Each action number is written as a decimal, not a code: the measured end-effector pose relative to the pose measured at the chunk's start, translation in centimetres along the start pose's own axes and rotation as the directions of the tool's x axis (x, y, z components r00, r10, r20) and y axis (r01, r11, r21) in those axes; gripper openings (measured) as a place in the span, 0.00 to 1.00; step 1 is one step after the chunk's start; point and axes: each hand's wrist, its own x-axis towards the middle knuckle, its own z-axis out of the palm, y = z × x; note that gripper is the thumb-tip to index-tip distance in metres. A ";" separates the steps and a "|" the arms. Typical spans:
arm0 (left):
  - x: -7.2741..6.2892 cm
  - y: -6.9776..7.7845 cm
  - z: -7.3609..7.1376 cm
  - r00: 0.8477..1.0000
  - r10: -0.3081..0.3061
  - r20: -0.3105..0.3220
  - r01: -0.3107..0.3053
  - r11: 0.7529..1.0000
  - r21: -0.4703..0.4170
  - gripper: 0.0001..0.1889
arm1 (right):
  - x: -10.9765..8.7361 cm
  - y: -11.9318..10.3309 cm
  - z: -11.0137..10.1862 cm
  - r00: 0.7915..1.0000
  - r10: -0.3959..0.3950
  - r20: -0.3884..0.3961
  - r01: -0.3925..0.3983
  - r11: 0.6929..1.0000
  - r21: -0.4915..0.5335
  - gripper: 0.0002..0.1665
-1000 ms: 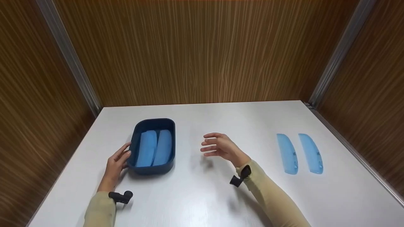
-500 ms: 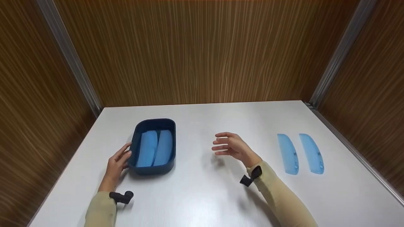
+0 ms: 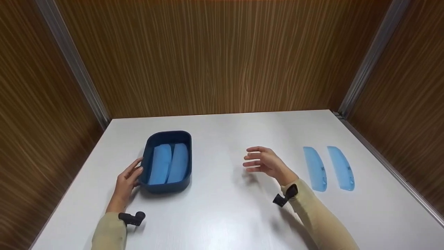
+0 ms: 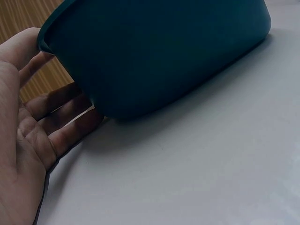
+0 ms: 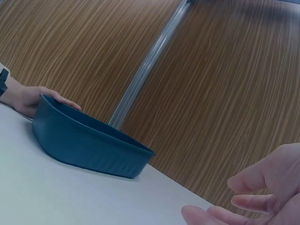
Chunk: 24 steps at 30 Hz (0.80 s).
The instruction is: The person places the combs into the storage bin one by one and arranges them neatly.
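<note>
Lower left: the left hand rests its spread fingers against the outer side of a dark blue box, left of centre, in which 2 blue strips lie side by side. Right of centre: the right hand hovers above the white table, fingers spread and gently bent. Right: 2 light blue curved pieces lie apart on the table.

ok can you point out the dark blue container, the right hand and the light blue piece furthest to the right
dark blue container (image 3: 165, 188): head view, outer face of its near wall
right hand (image 3: 266, 162): head view, middle of the hand
rightmost light blue piece (image 3: 341, 168): head view, middle of its upper surface
</note>
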 end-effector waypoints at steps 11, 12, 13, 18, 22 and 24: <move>-0.1 0.1 0.0 1.000 -0.002 0.004 0.002 1.000 0.022 0.29 | -0.5 0.3 -2.4 1.000 -0.006 -0.027 0.006 1.000 -0.001 0.28; -0.1 0.0 0.0 1.000 -0.003 0.004 0.003 1.000 0.017 0.29 | -0.5 0.4 -2.6 0.999 -0.005 -0.032 0.005 1.000 -0.001 0.28; -0.1 0.0 0.0 1.000 -0.002 0.001 0.002 1.000 0.014 0.29 | -0.6 0.4 -2.8 0.999 -0.003 -0.036 0.003 1.000 -0.003 0.29; -0.2 0.1 0.1 1.000 -0.012 -0.002 0.012 1.000 0.013 0.29 | -0.9 0.6 -3.9 0.999 0.002 -0.052 -0.002 1.000 -0.009 0.29; -0.3 0.3 0.1 1.000 -0.020 -0.003 0.020 1.000 0.016 0.29 | -1.1 0.7 -4.6 0.998 0.002 -0.065 -0.003 1.000 -0.020 0.29; -0.3 0.3 0.1 1.000 -0.021 0.002 0.021 1.000 0.011 0.28 | -1.2 0.7 -5.0 0.997 -0.003 -0.077 0.000 1.000 -0.027 0.30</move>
